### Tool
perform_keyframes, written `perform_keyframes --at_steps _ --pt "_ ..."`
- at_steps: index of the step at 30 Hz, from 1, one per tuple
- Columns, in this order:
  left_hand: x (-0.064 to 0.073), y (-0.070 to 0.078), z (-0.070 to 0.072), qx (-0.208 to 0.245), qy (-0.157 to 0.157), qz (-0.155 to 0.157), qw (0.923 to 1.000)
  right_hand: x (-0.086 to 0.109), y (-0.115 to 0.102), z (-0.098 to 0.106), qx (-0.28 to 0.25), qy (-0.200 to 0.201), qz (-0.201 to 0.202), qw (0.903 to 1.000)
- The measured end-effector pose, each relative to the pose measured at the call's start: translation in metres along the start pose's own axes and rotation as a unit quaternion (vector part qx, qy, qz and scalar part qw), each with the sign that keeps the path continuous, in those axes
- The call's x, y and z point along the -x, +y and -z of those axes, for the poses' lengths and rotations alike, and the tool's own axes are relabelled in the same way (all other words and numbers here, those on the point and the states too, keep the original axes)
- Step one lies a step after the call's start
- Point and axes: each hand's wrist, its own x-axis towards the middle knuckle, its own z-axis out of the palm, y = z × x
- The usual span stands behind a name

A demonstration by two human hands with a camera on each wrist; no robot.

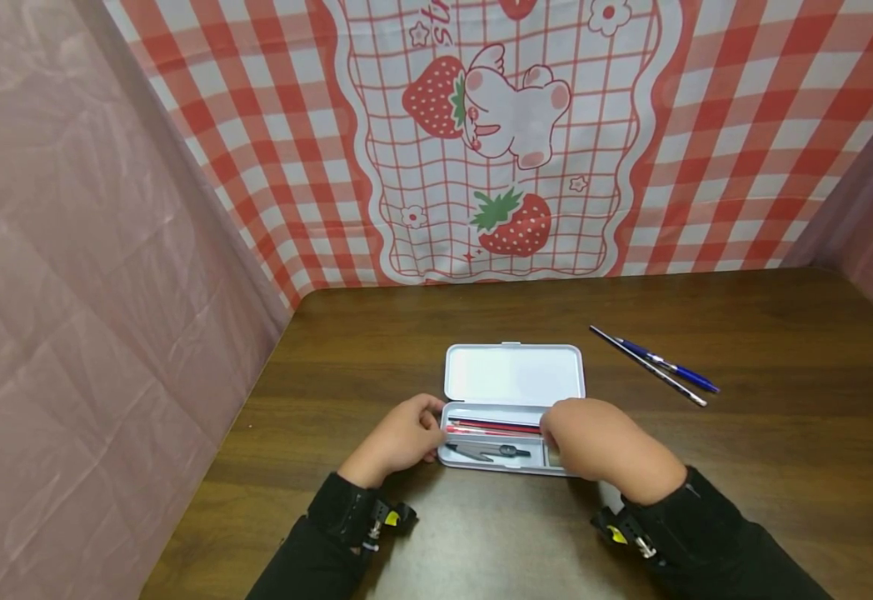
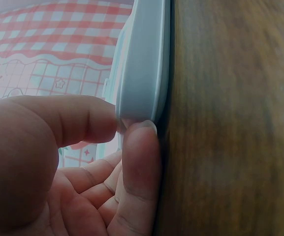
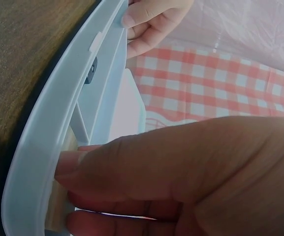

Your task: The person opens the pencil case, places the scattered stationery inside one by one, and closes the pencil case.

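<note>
A pale pencil case lies on the table with its lid folded back. Red and dark pencils fill its rear compartment, and a grey drawing compass lies in the front one. At the case's left end, my left hand pinches the rim between thumb and finger, also seen in the left wrist view. My right hand reaches into the right end. There its thumb and curled fingers touch a tan piece in the small compartment; whether they grip it is hidden.
Behind the case to the right, a blue pen and a thin patterned pencil lie partly crossed on the wooden table. A checked cloth hangs along the back edge, with a pink curtain on the left.
</note>
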Motion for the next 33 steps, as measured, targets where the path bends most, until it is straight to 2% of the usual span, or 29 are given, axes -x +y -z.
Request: perform_keyframes --at_steps 12,21,33 --pt "0.0 -0.001 0.0 0.001 -0.002 0.003 1.0 0.0 0.001 -0.001 0.003 0.011 0.007 0.9999" --pt "0.0 -0.001 0.0 -0.003 -0.001 0.001 1.0 0.001 0.005 0.002 -0.024 0.008 0.01 0.9996" --pt "-0.001 0.0 -0.001 0.0 0.0 0.0 1.0 0.013 0.035 0.025 -0.047 0.047 0.012 0.9977"
